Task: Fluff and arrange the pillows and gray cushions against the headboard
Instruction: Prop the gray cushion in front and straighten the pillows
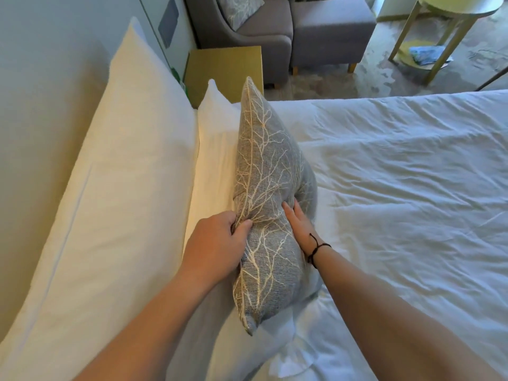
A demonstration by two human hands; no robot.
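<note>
A gray cushion (270, 171) with a pale branch pattern stands on edge on the bed, leaning against a white pillow (217, 149). My left hand (217, 246) pinches the cushion's piped top seam near its middle. My right hand (299, 224) lies flat against the cushion's front face, fingers straight, a dark cord around the wrist. A larger white pillow (123, 171) stands behind, against the pale headboard (41, 78) at the left.
A white rumpled duvet (398, 202) covers the bed to the right. Beyond the pillows stands a yellow nightstand (225, 67). Farther back are a gray armchair (242, 26) holding another patterned cushion, a gray ottoman (330, 31) and a pale round table (450, 12).
</note>
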